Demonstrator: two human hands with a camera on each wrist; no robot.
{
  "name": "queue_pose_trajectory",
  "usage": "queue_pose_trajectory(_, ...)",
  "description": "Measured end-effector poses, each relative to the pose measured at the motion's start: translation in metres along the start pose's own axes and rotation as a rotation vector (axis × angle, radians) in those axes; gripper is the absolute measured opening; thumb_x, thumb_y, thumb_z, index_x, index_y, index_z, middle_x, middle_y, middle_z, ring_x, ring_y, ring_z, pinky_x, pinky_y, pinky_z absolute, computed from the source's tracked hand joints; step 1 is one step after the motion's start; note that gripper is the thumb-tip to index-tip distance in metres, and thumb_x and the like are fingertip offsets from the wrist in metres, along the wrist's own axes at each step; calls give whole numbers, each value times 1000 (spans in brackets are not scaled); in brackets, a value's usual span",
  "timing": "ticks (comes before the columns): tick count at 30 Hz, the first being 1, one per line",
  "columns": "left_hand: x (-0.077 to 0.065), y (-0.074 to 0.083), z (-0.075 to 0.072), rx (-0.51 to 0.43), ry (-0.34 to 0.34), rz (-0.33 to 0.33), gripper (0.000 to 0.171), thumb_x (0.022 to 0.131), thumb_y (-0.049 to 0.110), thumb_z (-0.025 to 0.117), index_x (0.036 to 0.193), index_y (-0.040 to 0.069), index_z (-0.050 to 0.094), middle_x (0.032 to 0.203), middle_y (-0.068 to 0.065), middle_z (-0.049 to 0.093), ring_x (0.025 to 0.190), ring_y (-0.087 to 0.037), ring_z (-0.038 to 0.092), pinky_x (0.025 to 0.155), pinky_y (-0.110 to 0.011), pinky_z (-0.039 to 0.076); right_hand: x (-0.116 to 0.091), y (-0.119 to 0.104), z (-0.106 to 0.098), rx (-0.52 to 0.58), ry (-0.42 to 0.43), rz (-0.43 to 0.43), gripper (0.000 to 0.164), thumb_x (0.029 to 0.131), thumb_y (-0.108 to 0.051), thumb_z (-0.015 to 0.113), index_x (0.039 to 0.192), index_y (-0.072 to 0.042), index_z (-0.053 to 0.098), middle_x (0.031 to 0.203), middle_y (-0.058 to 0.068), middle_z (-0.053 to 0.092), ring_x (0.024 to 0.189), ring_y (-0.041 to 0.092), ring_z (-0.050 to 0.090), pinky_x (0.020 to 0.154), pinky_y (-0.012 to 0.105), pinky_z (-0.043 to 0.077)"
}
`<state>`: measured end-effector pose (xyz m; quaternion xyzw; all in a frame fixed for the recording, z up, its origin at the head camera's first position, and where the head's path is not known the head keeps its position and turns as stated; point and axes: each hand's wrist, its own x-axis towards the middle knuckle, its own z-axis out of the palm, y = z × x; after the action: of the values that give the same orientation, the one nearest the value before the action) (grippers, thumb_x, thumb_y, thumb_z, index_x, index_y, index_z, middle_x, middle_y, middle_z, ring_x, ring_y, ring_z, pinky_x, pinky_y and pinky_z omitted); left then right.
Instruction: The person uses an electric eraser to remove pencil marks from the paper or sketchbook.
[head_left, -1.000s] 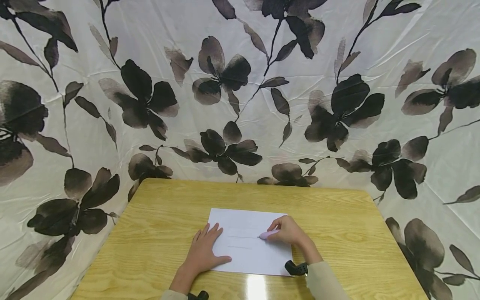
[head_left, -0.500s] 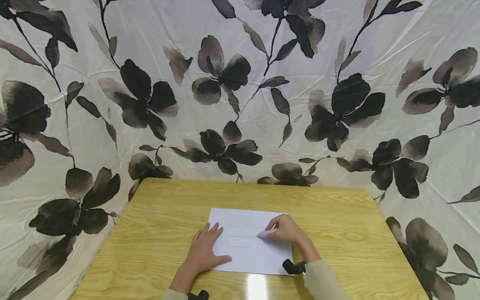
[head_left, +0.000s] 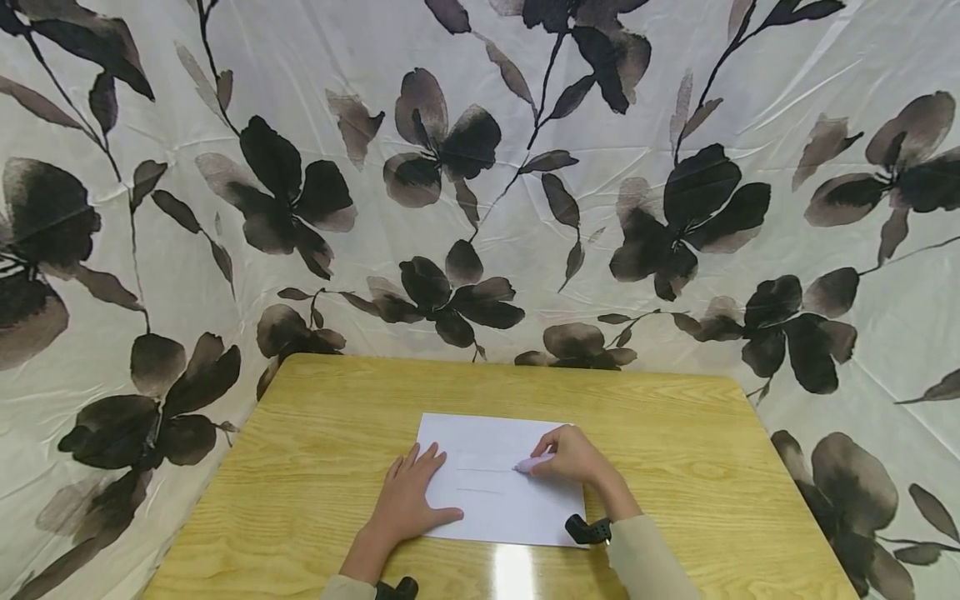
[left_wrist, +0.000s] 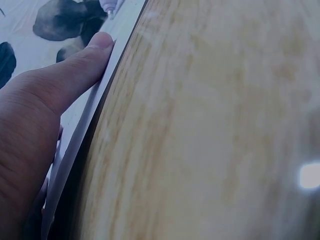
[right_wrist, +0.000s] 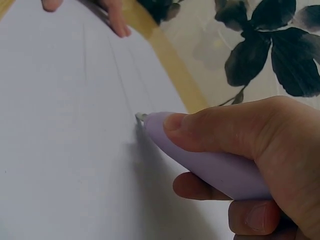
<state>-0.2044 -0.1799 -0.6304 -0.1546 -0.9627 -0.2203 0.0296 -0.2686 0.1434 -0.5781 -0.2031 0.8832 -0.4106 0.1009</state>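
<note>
A white sheet of paper lies on the wooden table with thin, faint lines on it. My left hand rests on its left side, fingers spread and thumb pointing right; in the left wrist view the thumb lies near the paper's edge. With thumb and curled fingers, my right hand grips a thick lilac pen-shaped tool with a small pale tip. That tip meets the paper at the right end of one line. Part of the tool's rear is hidden in the hand.
The yellow wood-grain table extends around the paper, with a bright light reflection near its front. A white cloth with dark flowers hangs behind and at both sides. Black wrist cameras sit on both wrists.
My right hand has shifted slightly left with the lilac tool, its tip staying by the line's right end. The left hand keeps its place on the paper.
</note>
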Motion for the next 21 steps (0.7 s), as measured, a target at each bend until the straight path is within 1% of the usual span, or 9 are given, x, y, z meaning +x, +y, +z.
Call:
queue_pose_trajectory(8, 0, 2, -3, -4, 11, 2, 104, 66, 81, 64, 144, 14, 49, 153, -6, 36, 144, -35, 20, 112, -59, 14, -3, 0, -3, -12, -5, 14, 15, 68, -19, 89, 74, -18, 75, 70, -6, 62, 66, 13, 50, 53, 26, 42)
queue_pose_trajectory(14, 0, 2, -3, 7, -6, 2, 105, 66, 82, 62, 144, 14, 48, 154, -6, 36, 144, -35, 19, 113, -59, 14, -1, -4, 0, -11, 0, -42, 14, 69, -17, 88, 76, -16, 75, 67, -6, 61, 63, 11, 49, 52, 24, 41)
queue_pose_trajectory(21, 1, 2, -1, 6, -9, 0, 105, 66, 82, 62, 144, 13, 48, 153, -7, 36, 144, -35, 19, 113, -59, 13, -5, -1, 1, -12, -4, -21, 14, 69, -17, 88, 74, -15, 75, 66, -6, 61, 63, 11, 50, 51, 24, 41)
